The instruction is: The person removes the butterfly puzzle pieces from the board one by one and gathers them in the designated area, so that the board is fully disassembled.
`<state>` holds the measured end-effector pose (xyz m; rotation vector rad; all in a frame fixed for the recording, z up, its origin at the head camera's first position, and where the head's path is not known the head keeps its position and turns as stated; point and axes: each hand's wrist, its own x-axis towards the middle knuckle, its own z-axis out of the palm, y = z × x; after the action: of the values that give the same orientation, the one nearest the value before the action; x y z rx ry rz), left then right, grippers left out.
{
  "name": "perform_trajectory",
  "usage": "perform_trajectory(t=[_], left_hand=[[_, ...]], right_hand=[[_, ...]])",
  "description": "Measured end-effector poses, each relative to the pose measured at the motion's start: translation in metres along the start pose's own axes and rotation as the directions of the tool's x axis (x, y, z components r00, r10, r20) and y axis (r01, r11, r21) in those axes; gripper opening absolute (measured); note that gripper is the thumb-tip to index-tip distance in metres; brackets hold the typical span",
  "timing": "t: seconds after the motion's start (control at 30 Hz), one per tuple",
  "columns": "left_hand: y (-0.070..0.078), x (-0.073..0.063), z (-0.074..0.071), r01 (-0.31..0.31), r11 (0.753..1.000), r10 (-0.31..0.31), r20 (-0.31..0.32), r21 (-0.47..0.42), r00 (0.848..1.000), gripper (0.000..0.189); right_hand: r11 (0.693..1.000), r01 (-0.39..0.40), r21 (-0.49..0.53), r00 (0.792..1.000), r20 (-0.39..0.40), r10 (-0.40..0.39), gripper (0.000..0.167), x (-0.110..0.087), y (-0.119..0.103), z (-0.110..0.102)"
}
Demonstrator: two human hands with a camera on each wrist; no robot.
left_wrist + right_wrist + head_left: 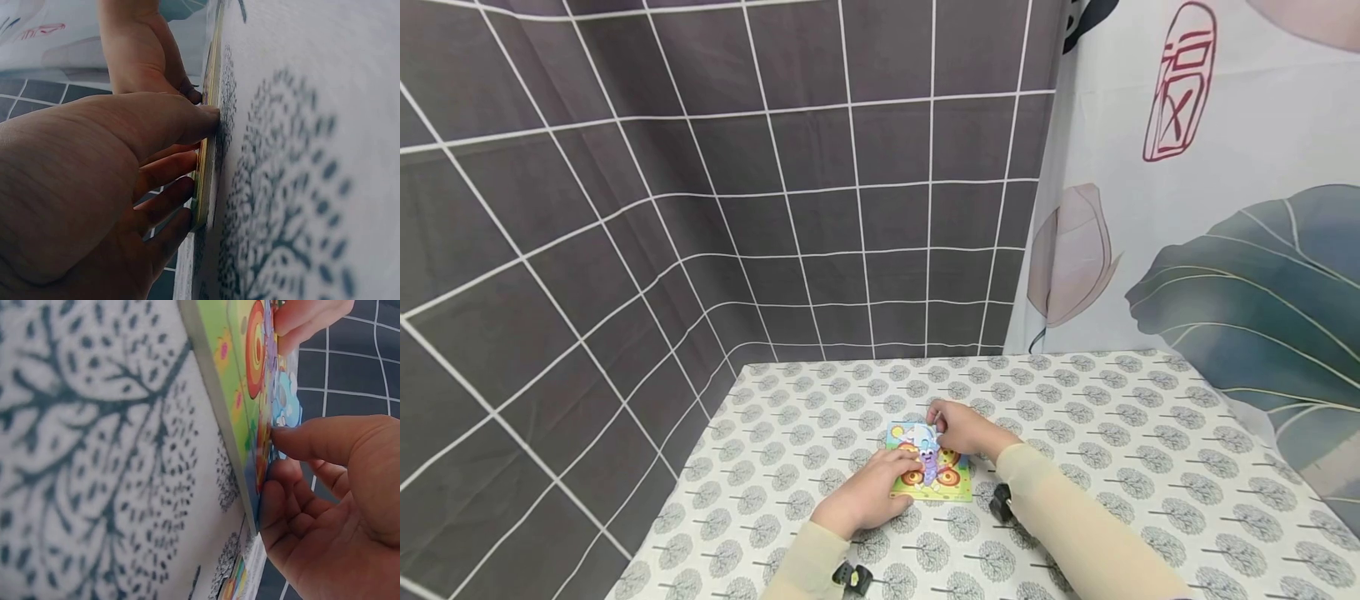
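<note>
A small butterfly jigsaw puzzle (951, 493), colourful with a green lower border, lies flat on the table. My left hand (874, 490) rests on its left side with fingers extended over the picture. In the left wrist view, that hand's thumb (194, 122) touches the board's edge. At the upper right of the board, my right hand (962, 429) pinches a light-blue puzzle piece (289, 400) between thumb and curled fingers. This piece stands tilted up from the board in the right wrist view. The right fingers hide part of the upper right corner.
A white cloth with grey tree prints (760, 492) covers the table. Beyond its far edge hangs a dark grid curtain (820, 225); a floral curtain (1150, 250) hangs at the right. Past the board, a colourful flat item (232, 584) lies partly hidden.
</note>
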<state>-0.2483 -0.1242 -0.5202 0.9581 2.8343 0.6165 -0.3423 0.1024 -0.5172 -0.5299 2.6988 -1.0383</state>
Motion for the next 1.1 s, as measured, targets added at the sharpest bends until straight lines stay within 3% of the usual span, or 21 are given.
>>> perform_trajectory(t=[0.4,0.73,1.1], left_hand=[[-0.0029,0.0014,0.0018,0.008,1.0,-0.008,-0.003,0.003,1.0,0.057],[-0.0021,0.001,0.003,0.028,0.999,-0.028,0.007,-0.017,1.0,0.058],[-0.0024,0.0009,0.0033,0.046,0.998,-0.046,0.013,-0.034,0.999,0.059]], right_hand=[[0.999,-0.009,-0.048,0.999,-0.045,0.007,0.025,0.0004,0.0003,0.0006],[1.0,-0.027,0.003,0.998,-0.057,0.027,0.021,-0.0038,0.0,-0.0009],[0.999,0.02,0.042,0.998,-0.055,-0.017,0.023,-0.0071,0.0081,-0.004]])
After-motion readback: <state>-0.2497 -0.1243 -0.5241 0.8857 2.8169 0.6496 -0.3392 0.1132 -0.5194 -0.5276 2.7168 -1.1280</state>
